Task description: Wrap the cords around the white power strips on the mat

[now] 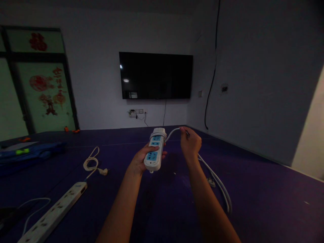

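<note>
My left hand point(143, 157) is closed around a white power strip point(154, 162) with blue socket faces, its thumb lying across the front. White cord is wound around the strip's far end. From there the cord point(172, 132) arcs over to my right hand point(191, 141), whose fingers pinch it. Past that hand the cord drops behind my right forearm and loops onto the purple floor. The plug point(211, 182) of that cord appears to lie beside the forearm, partly hidden.
At lower left lies a longer white power strip point(57, 211) with a coiled cord and plug point(103, 171). Blue cloth-like items point(37, 152) are at far left, with small orange objects point(76, 131) near the door. A television point(157, 76) hangs ahead; a dark cable point(210, 91) runs down the right wall.
</note>
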`<move>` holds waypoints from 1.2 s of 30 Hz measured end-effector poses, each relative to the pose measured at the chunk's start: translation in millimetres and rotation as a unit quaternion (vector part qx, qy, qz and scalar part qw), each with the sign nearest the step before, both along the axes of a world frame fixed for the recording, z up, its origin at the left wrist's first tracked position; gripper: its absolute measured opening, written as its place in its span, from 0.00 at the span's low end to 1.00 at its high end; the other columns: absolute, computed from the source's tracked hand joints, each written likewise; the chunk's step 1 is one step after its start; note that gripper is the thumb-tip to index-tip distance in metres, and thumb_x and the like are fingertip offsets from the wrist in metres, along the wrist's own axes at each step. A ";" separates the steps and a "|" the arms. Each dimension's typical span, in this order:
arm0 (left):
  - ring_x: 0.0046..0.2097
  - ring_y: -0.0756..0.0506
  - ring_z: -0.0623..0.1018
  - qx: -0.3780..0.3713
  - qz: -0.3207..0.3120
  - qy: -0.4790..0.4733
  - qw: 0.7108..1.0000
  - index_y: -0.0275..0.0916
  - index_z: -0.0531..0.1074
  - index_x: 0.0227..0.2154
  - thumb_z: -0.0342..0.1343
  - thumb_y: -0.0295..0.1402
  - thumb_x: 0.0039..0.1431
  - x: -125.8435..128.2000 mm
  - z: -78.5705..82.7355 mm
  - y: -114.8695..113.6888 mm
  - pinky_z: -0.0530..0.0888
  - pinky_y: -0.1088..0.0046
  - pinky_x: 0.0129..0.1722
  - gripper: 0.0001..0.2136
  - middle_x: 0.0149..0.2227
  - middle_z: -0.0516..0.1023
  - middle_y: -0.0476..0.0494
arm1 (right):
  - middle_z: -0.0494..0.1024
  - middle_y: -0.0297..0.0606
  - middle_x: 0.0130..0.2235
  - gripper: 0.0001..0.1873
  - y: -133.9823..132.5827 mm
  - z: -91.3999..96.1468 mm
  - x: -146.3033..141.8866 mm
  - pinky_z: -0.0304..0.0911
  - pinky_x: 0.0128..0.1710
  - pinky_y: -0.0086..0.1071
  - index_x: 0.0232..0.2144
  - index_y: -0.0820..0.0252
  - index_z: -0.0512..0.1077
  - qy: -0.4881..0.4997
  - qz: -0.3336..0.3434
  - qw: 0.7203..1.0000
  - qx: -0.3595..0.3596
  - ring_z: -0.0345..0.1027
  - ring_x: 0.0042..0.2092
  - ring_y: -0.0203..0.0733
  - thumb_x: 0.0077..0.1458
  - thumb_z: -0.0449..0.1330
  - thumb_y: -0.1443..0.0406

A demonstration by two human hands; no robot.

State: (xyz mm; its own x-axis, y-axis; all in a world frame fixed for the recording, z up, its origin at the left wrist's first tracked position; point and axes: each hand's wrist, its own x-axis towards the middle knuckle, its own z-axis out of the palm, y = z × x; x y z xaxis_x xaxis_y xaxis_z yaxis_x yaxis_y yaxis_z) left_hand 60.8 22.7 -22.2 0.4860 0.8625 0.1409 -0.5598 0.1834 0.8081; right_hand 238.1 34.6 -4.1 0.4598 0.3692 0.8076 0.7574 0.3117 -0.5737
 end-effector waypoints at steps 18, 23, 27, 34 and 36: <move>0.43 0.43 0.78 0.060 -0.026 -0.140 0.988 0.34 0.54 0.60 0.47 0.26 0.52 -14.6 17.7 -18.4 0.76 0.78 0.31 0.29 0.54 0.69 0.32 | 0.76 0.42 0.49 0.19 23.9 -19.3 -20.7 0.62 0.46 0.31 0.51 0.58 0.69 -0.211 0.259 0.930 -0.155 0.70 0.49 0.43 0.58 0.52 0.65; 0.39 0.47 0.79 0.064 -0.061 -0.182 0.979 0.35 0.50 0.62 0.46 0.26 0.53 -9.1 12.2 -15.6 0.76 0.80 0.31 0.31 0.55 0.69 0.33 | 0.77 0.45 0.43 0.17 18.1 -16.1 -40.6 0.61 0.43 0.31 0.48 0.61 0.69 -0.266 0.274 0.914 -0.138 0.70 0.44 0.44 0.55 0.53 0.68; 0.35 0.50 0.78 0.062 -0.085 -0.240 0.965 0.39 0.50 0.62 0.44 0.27 0.55 -8.8 6.3 -12.1 0.76 0.80 0.31 0.29 0.53 0.70 0.34 | 0.77 0.46 0.38 0.12 19.9 -16.9 -44.8 0.60 0.39 0.31 0.41 0.64 0.71 -0.270 0.295 0.909 -0.117 0.70 0.39 0.42 0.57 0.50 0.69; 0.33 0.53 0.77 -0.028 -0.119 -0.365 0.923 0.33 0.51 0.59 0.40 0.45 0.62 -9.0 4.9 -5.7 0.75 0.85 0.31 0.28 0.41 0.73 0.35 | 0.78 0.35 0.30 0.10 14.2 -11.7 -34.4 0.56 0.30 0.27 0.32 0.57 0.75 -0.209 0.308 0.922 -0.109 0.68 0.31 0.38 0.56 0.55 0.60; 0.31 0.53 0.75 -0.052 -0.130 -0.365 0.920 0.32 0.53 0.57 0.40 0.53 0.59 -10.3 5.3 -5.0 0.75 0.85 0.29 0.32 0.36 0.72 0.37 | 0.79 0.36 0.32 0.10 10.8 -8.7 -28.5 0.56 0.31 0.27 0.32 0.56 0.76 -0.190 0.294 0.933 -0.081 0.69 0.33 0.39 0.55 0.56 0.60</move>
State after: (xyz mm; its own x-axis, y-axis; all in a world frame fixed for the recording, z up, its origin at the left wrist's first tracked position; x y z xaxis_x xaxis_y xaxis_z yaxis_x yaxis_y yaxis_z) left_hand 50.5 17.7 -16.9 0.4866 0.7574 0.4355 -0.8728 0.4435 0.2039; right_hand 209.6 45.4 -12.8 -0.1688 0.5983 0.7832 0.6405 0.6706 -0.3742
